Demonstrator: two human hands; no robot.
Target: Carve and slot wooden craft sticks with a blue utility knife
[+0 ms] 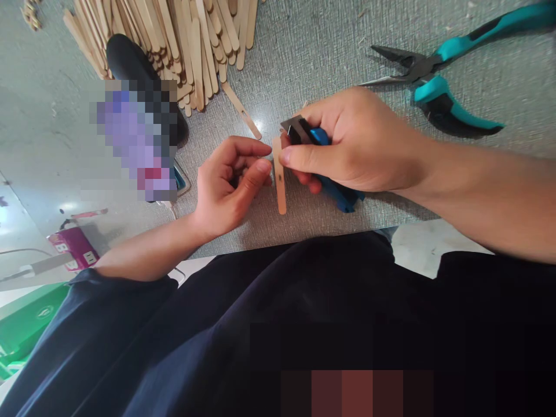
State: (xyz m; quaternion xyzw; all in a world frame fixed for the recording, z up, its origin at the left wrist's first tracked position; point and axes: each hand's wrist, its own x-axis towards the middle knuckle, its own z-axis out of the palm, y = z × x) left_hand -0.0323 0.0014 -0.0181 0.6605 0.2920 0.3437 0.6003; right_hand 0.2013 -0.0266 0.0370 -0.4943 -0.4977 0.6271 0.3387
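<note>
My right hand (356,142) is closed around a small blue-handled cutting tool (334,191) with a dark metal head (295,128). Its thumb presses a flat wooden stick (280,185) that hangs down from the tool's jaws. My left hand (230,182) pinches the same stick from the left, thumb and forefinger touching its upper part. Both hands hover just above the grey textured table (313,52), near its front edge.
A heap of wooden sticks (182,35) lies at the back left, with one loose stick (241,110) beside it. Teal-handled pliers (438,75) rest at the back right. A black object (130,58) sits left of the heap. A green box (30,318) is on the floor.
</note>
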